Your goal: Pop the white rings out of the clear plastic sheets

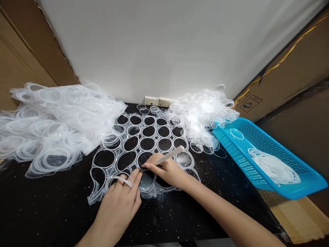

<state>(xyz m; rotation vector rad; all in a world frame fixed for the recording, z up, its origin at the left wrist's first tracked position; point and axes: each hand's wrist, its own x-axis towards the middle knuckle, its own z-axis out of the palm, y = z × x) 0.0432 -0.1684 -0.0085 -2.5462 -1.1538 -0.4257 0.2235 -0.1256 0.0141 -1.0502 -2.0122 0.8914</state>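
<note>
A clear plastic sheet (144, 137) punched with many round holes lies flat on the black speckled table (51, 206). My left hand (119, 202) rests on the sheet's near edge, fingers stretched flat and a loose clear ring looped over them. My right hand (167, 169) is closed on a thin pale stick-like tool (171, 155), its low end at the rim of a hole in the sheet's near row.
A tall heap of punched clear sheets (51, 127) lies at the left. A tangle of loose clear rings (200, 116) sits at the back right. A blue mesh basket (303, 187) with white rings stands at the right. Cardboard boxes flank both sides.
</note>
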